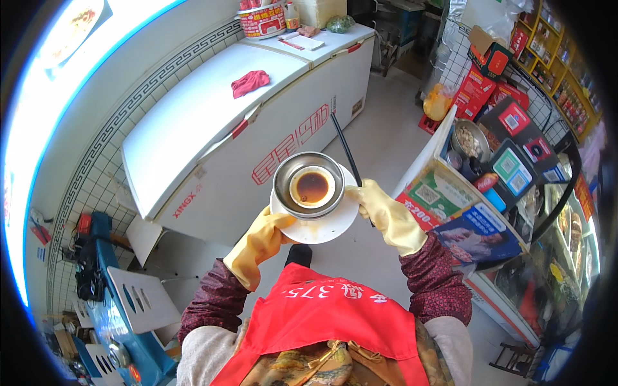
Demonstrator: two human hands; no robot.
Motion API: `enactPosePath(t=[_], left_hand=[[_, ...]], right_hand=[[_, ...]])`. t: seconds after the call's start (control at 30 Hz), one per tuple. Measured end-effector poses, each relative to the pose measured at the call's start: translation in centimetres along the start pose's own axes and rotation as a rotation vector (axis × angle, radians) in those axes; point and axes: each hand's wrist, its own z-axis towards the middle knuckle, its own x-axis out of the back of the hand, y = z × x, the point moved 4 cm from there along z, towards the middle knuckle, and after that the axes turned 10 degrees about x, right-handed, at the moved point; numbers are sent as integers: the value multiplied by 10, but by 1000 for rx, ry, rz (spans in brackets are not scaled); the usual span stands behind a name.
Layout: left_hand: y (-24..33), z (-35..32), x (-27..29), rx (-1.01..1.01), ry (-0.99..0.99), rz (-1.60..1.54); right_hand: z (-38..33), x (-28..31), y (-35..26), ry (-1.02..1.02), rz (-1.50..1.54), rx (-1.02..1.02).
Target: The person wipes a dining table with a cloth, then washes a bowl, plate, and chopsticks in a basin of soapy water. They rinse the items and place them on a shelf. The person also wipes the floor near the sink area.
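Note:
Both hands wear pale yellow rubber gloves. My left hand (263, 241) is closed on the left rim of a white plate (337, 226). On the plate sits a round metal bowl (281, 204), and inside that a smaller pale bowl (332, 188) with dark brown liquid in it. At the plate's right edge, my right hand (385, 213) pinches the rim. Black chopsticks (346, 147) slant up and away from this hand; whether one or two is unclear. The fingertips under the plate are hidden.
A long white chest freezer (187, 138) stands ahead, with a red cloth (250, 83) on its lid. To the right is a cluttered counter (430, 186) with a metal bowl of pale pieces (470, 139). A blue table (132, 328) and white chairs (143, 297) are at lower left.

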Motion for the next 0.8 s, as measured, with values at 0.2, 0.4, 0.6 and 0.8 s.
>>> enactPosePath(t=[0.2, 0.4, 0.6, 0.8], left_hand=[[23, 85, 77, 43, 107, -74], [44, 155, 151, 128, 126, -434], [57, 194, 203, 118, 329, -342], [73, 212, 218, 47, 371, -99]], right_hand=[[109, -12, -50, -50, -73, -31], [191, -14, -101, 9, -3, 354], [276, -39, -84, -298, -3, 294], [321, -98, -88, -863, 292, 343]])
